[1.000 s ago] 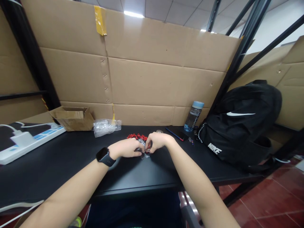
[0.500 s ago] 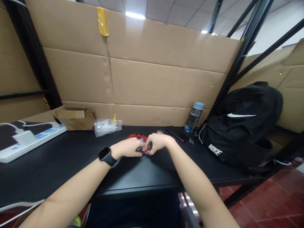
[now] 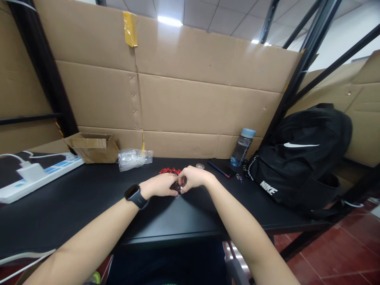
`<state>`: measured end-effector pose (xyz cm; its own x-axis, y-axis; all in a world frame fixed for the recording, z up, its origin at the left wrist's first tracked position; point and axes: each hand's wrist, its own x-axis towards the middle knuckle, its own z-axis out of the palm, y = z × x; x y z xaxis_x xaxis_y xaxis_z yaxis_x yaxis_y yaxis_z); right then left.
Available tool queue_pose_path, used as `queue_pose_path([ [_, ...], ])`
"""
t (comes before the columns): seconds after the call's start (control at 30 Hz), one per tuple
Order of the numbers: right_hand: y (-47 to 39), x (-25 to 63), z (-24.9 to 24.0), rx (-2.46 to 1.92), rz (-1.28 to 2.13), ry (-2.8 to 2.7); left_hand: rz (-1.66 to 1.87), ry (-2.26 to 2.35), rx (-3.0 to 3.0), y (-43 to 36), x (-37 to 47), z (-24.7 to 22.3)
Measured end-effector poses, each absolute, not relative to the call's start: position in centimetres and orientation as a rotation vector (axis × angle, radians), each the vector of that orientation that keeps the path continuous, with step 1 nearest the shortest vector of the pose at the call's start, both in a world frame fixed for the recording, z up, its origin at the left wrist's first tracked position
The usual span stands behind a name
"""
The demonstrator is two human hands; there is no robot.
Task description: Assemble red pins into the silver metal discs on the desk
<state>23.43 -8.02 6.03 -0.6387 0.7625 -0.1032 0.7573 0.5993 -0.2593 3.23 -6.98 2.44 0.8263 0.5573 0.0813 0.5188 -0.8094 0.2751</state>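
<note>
My left hand [image 3: 164, 185] and my right hand [image 3: 190, 177] meet over the middle of the black table. Both are closed, fingertips together, around a small clear, shiny piece [image 3: 179, 187]. Fingers cover most of it, so its kind does not show. Directly behind my hands lies a heap of thin red cords or links [image 3: 170, 171], partly hidden by them. A small clear round piece [image 3: 200, 166] lies flat just beyond my right wrist. My left wrist wears a black watch [image 3: 136, 196].
On the left are a white power strip [image 3: 38, 178], an open cardboard box [image 3: 94, 148] and crumpled clear plastic [image 3: 135, 159]. To the right stand a blue-capped water bottle [image 3: 242, 147] and a black backpack [image 3: 305, 158]. A pencil [image 3: 218, 168] and a small keyring-like item [image 3: 239, 178] lie nearby.
My right hand has shifted slightly left, closer to my left hand. The clear piece between the fingertips shows less than before.
</note>
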Motion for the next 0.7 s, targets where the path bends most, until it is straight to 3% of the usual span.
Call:
queue_pose_path([
  [0.3,-8.1,23.8,6.4,-1.324,0.463,-2.817,0.193,1.068,2.779,-7.6,3.3,3.2],
  [0.7,-8.1,22.9,5.5,-1.249,0.390,-2.769,0.170,1.049,2.792,-7.2,3.1,3.1],
])
